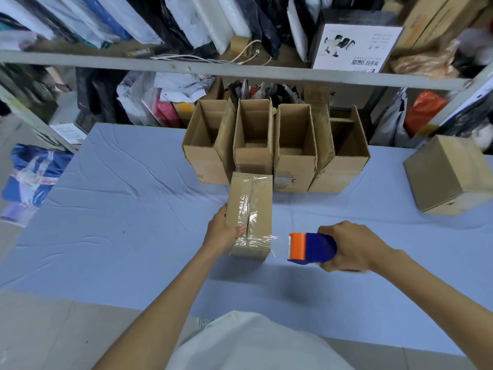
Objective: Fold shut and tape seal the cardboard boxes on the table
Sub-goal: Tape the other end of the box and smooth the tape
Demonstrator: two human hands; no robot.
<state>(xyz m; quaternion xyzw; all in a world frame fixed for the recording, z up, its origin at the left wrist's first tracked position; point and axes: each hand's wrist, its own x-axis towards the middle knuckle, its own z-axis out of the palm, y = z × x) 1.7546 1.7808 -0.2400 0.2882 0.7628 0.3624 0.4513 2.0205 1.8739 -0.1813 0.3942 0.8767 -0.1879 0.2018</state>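
the taped box (250, 217) stood on the blue bench (120, 209), just in front of a row of four open boxes (294, 148) and touching the second one. its top flaps were folded shut and clear tape ran along the middle seam, with a loose end sticking out at the near right corner. the left hand (222, 231) held the box at its near left edge, thumb lying on top close to the seam; the other fingers were hidden behind the side. the right hand (352, 247) hovered just right of the box, its fingers (330, 267) curled tight round a blue and orange tape dispenser (310, 248), the orange end pointing at the box. a closed box (450, 174) sat well apart at the bench's right edge.
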